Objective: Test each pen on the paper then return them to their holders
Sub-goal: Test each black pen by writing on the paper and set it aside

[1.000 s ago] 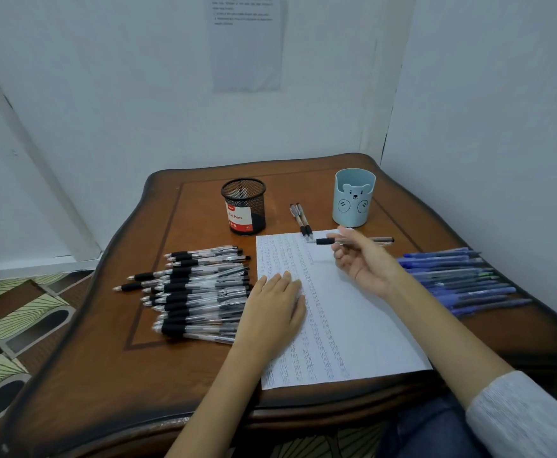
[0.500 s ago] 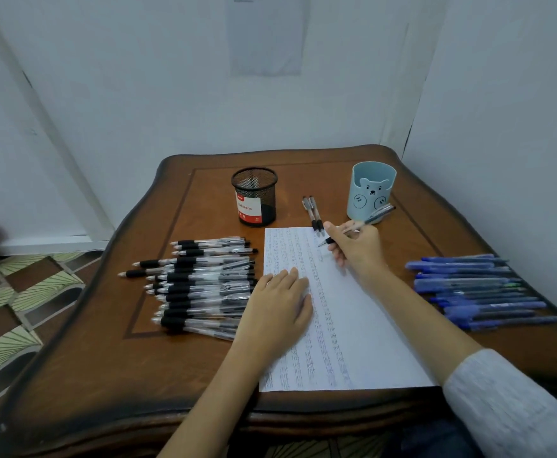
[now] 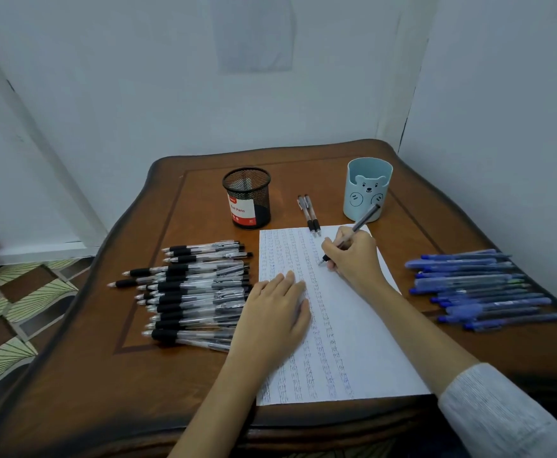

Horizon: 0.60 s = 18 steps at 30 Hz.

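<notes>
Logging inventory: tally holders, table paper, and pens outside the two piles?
Pen holders: 2 (black wire-mesh cup, light blue bear-face cup)
White paper sheet on the wooden table: 1
Black-grip clear pens lying at the sheet's top edge: 2
Black-grip pen gripped by the right hand: 1
Total: 6

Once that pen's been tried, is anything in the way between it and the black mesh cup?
Nothing upright. Between the pen in the right hand and the black mesh cup, only two loose pens lie flat at the top edge of the paper, probably low enough to pass over.
</notes>
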Available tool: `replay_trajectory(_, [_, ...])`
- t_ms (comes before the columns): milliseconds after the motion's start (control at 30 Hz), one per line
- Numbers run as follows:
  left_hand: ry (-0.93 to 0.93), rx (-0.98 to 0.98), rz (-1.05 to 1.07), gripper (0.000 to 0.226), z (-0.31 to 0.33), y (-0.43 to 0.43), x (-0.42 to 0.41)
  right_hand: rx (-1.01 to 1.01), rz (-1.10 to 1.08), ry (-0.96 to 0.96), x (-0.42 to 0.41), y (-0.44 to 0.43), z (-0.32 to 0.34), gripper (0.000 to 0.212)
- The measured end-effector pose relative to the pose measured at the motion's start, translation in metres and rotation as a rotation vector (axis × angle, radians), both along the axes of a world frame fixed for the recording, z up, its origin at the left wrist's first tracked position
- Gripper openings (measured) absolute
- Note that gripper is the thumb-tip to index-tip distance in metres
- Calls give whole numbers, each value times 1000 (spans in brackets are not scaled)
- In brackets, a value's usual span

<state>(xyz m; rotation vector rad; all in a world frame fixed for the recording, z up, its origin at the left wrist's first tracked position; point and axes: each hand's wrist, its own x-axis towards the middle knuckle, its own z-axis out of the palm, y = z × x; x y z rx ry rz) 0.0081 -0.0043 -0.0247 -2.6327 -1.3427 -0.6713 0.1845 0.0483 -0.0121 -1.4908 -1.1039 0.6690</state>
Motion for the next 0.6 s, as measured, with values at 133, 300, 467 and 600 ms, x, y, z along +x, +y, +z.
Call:
replay_trajectory(133, [13,10,3,38,-1,1,0,3,9,-20,0,0,0,33])
replay_trajectory(300, [8,1,-1,39,-1,0,0,6,40,-22,0,0,-1,33])
replay_trajectory(467, [12,5,4,39,-1,1,0,-6,17,-14,2,1,1,35])
replay_trajectory(600, [19,13,7,40,0,0,0,12,13,-27,1,0,2,39])
